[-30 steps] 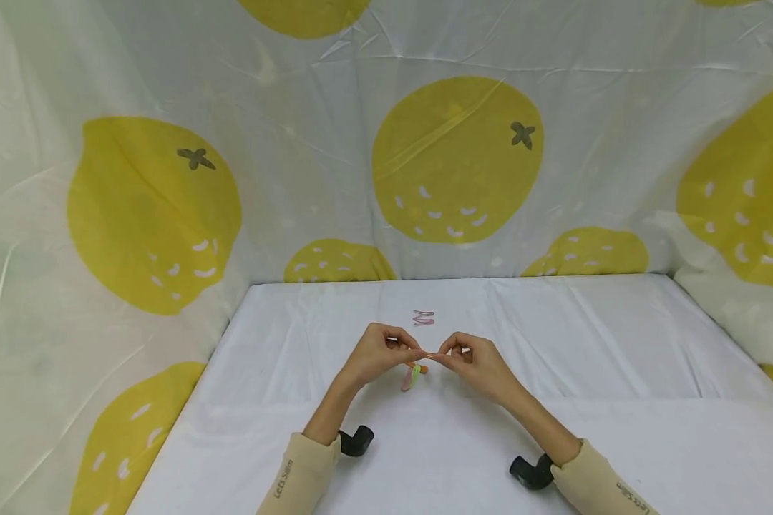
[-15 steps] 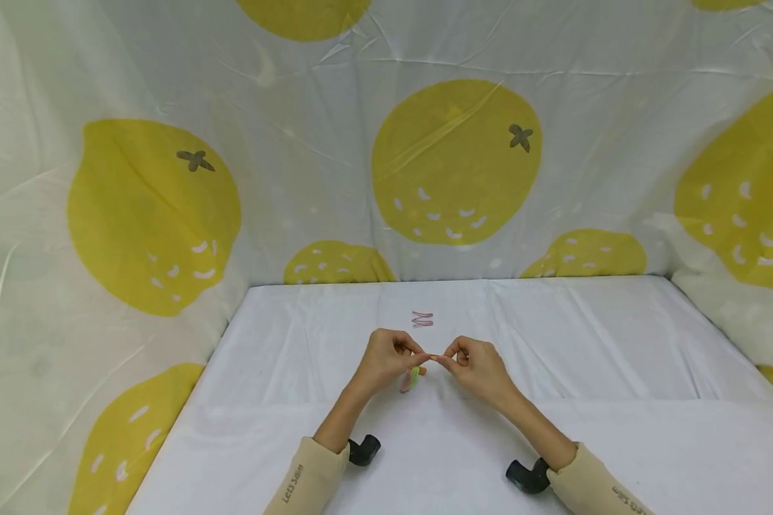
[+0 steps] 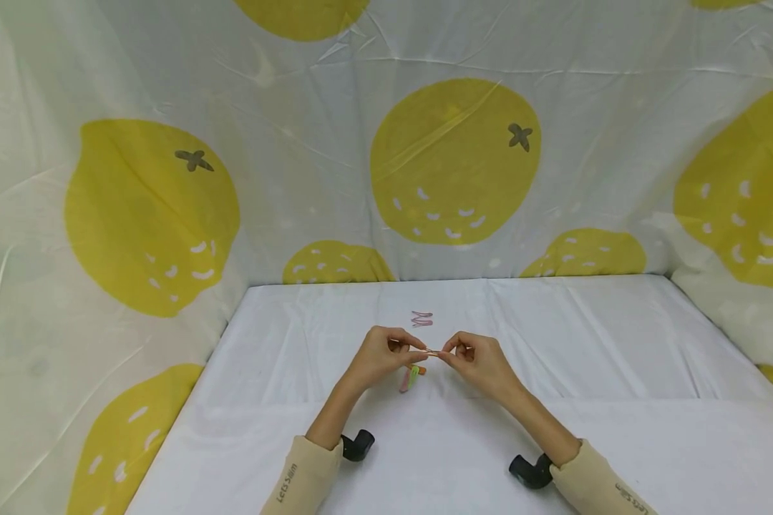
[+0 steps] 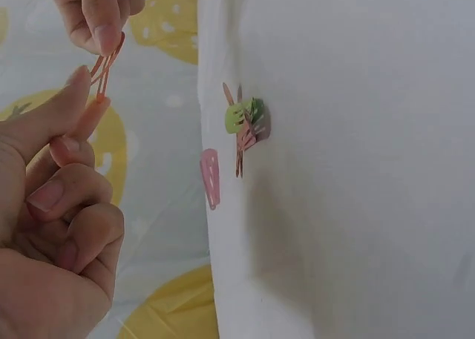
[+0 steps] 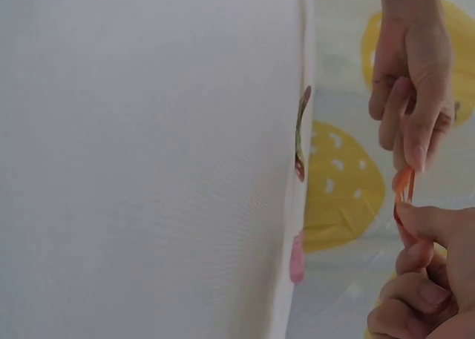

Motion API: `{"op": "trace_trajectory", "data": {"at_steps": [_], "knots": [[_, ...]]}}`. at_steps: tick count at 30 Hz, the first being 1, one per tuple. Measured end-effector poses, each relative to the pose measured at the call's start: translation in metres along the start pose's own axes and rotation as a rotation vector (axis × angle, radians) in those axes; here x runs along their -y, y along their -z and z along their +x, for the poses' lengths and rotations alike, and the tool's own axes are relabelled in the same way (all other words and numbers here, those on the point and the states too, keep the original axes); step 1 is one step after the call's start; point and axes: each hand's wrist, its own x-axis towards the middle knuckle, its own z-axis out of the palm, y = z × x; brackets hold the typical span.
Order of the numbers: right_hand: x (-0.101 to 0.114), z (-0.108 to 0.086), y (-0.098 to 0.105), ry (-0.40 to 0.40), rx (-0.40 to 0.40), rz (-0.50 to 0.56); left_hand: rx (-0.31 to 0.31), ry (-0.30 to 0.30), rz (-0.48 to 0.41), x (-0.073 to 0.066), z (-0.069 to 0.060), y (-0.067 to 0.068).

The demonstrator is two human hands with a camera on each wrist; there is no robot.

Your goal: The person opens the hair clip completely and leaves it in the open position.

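Note:
My left hand [image 3: 378,359] and right hand [image 3: 482,365] meet above the white table, pinching opposite ends of an orange snap hair clip [image 4: 105,73] between thumb and fingertips. Thin strips of the clip show crossed and spread apart between the fingers. Below the hands lies a small group of overlapping hair clips, where a green clip [image 3: 415,375], a pink one [image 4: 249,130] and an orange one [image 3: 421,370] can be made out. Farther back on the table are pink hair clips [image 3: 422,319]; how many cannot be told.
White cloth covers the table [image 3: 554,443]. A lemon-print curtain [image 3: 322,157] hangs behind and at the sides. Black curved mounts [image 3: 359,445] stick out at both sleeves [image 3: 304,472], close over the tabletop.
Both hands shifted slightly down, then back up. The strips of the orange clip show more between the fingers now. The clips on the table stay in place.

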Motion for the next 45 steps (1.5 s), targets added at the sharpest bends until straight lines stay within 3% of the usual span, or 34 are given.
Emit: {"op": "trace_trajectory", "data": {"at_steps": [7, 15, 20, 30, 35, 42, 45], "knots": [[0.002, 0.000, 0.002, -0.072, 0.043, 0.089, 0.044, 0.068, -0.038, 0.001, -0.001, 0.006], [0.001, 0.002, 0.003, -0.168, 0.070, 0.235, 0.209, 0.087, -0.074, 0.000, -0.003, 0.005], [0.004, 0.001, 0.004, -0.182, 0.112, 0.282, 0.261, 0.106, -0.081, -0.003, -0.004, 0.002], [0.006, -0.001, 0.003, -0.199, 0.137, 0.304, 0.236, 0.081, -0.128, -0.002, -0.002, 0.001], [0.007, -0.002, 0.001, -0.204, 0.125, 0.315, 0.259, 0.091, -0.155, -0.001, -0.002, -0.001], [0.006, -0.003, 0.000, -0.160, 0.085, 0.302, 0.270, 0.165, -0.089, -0.003, -0.005, -0.005], [0.006, -0.003, -0.001, -0.159, 0.077, 0.287, 0.259, 0.153, -0.074, -0.002, -0.005, -0.005]]}}
